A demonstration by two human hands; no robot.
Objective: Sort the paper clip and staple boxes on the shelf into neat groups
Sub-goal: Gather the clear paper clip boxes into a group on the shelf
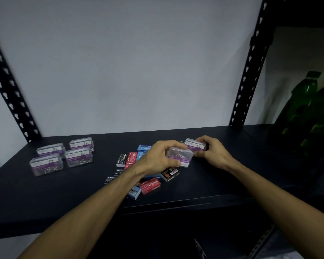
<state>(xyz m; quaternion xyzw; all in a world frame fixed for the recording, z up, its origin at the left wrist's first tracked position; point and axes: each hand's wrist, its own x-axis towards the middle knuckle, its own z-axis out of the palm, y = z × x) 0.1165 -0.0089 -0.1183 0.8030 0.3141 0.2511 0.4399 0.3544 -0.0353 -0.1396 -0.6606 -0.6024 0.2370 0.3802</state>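
I see my left hand [163, 156] gripping a clear clip box [180, 157], fingers curled over it, above the staple boxes [150, 186] in the middle of the shelf [64, 193]. My right hand [211, 152] holds a second clip box [195, 145] just behind the pile. Four clip boxes [62, 156] stand grouped well left of the pile.
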